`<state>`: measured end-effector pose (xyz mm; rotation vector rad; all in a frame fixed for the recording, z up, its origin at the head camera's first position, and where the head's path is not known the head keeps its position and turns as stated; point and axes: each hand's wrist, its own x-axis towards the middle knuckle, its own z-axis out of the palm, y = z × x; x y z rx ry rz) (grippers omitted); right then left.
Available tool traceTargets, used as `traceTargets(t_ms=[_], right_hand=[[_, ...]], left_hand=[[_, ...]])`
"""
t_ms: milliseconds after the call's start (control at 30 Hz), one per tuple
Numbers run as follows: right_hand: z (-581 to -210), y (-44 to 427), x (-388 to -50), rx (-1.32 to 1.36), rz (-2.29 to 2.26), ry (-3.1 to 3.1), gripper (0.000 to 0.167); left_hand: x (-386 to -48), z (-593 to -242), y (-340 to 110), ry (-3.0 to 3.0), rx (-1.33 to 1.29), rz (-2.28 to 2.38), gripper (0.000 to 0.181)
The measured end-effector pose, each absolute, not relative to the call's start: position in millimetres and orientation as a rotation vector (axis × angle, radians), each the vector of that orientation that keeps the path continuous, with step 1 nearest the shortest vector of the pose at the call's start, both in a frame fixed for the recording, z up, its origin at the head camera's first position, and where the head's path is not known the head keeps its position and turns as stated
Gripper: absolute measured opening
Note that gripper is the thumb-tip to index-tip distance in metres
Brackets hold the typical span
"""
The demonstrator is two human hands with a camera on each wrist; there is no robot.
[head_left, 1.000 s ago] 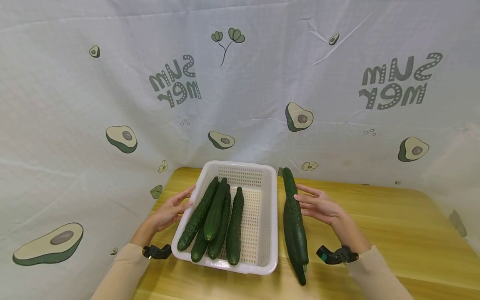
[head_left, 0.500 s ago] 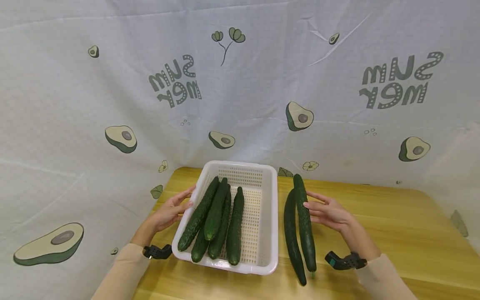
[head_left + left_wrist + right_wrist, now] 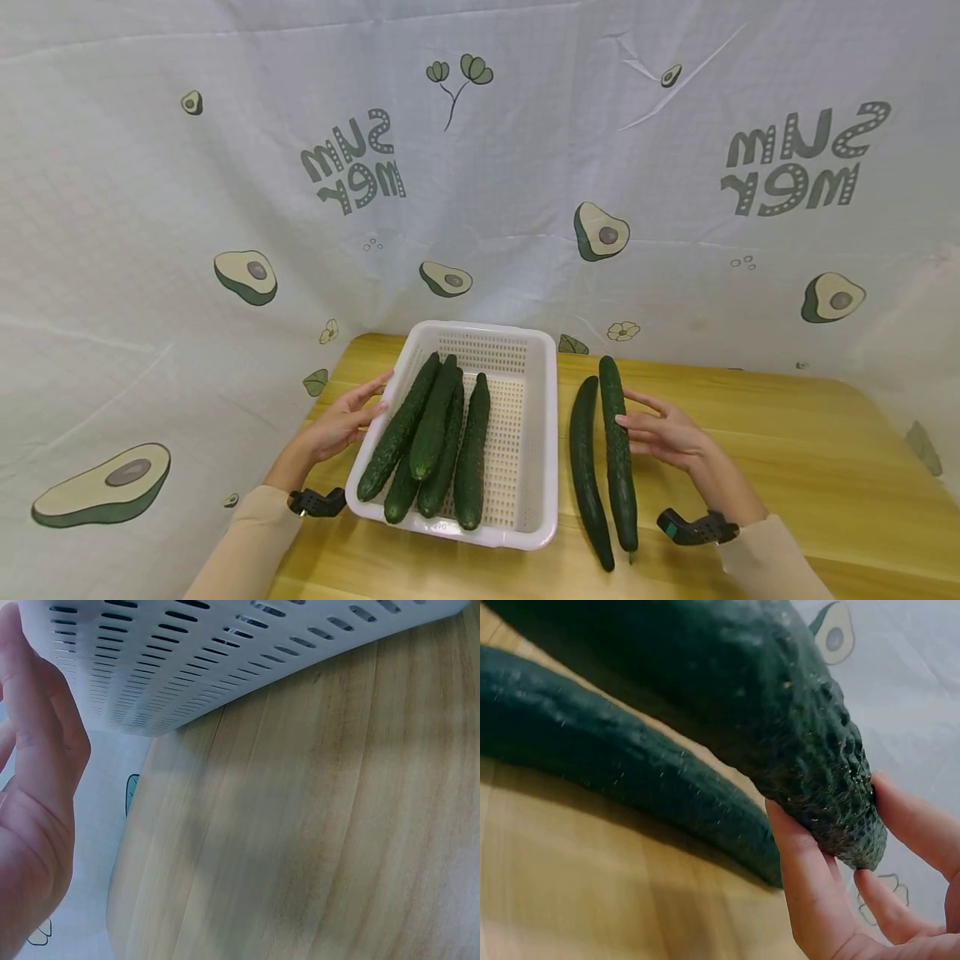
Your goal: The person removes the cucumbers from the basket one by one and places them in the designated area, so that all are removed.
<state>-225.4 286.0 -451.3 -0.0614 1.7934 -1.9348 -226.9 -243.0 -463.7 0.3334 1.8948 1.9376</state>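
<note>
The long cucumber [image 3: 618,467], dark green, bumpy toward its far end, is pinched between the right hand's [image 3: 663,433] thumb and fingers; whether it touches the table [image 3: 757,442] is unclear. Just inward of that hand a second cucumber [image 3: 586,467], slightly curved, lies between it and the white basket [image 3: 549,433]. Five more cucumbers [image 3: 471,458] fill the basket's side nearer the left hand [image 3: 337,429], whose loosely extended fingers touch its outer wall. Beyond both hands hangs an avocado-print cloth [image 3: 510,192].

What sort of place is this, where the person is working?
Probably a makeshift indoor workspace: a wood-patterned table, an avocado-printed cloth hanging close behind it like a screen, and a white basket with cucumbers in it.
</note>
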Motion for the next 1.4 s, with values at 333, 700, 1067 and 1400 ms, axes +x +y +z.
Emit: traceTargets(t_ms=[333,700,1067,1400], right_hand=[[-461.2,292.4,-224.5,0.017,-1.905,1.843,0.076],[-468.2,291.1,-227.2,0.069,-1.889,1.869,0.083],[-474.1,288.9,-231.8,0.118,-1.860,1.930,0.085],[-478.3,284.5,-233.1,0.159,-1.859,1.974,0.085]], left_hand=[[-227.1,-463.7,-243.6,1.889,0.340,1.934,0.063],[-226.8,-463.0,-242.9,1.875,0.356,1.933,0.063],[-227.6,-464.6,-242.8,1.877,0.355,1.938,0.063],[-226.5,-462.2,-242.6,1.881,0.348,1.933,0.062]])
